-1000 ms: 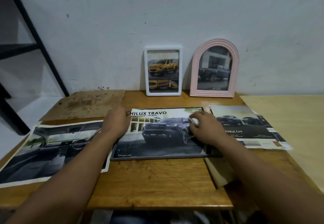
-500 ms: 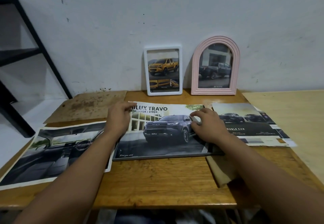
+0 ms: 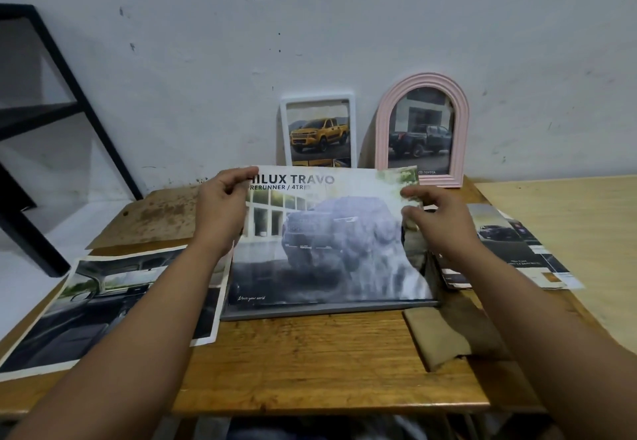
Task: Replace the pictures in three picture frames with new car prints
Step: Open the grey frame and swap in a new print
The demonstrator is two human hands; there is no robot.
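Tabletop: three frames, four prints

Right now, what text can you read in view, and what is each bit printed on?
"ILUX TRAVO": large print held by the left hand and right hand; first letter hidden.
"RERUNNER / 4TR": same print, cut off both ends.
"Move your world": same print's bottom left, uncertain.
"TOYOTA": picture in the pink arched frame.
Brochure text: too blurred.

Two bare forearms are seen, ending in the left hand and the right hand. No sleeves, gloves, rings, watches or bracelets are worn. Short, unpainted nails are seen on the fingers.
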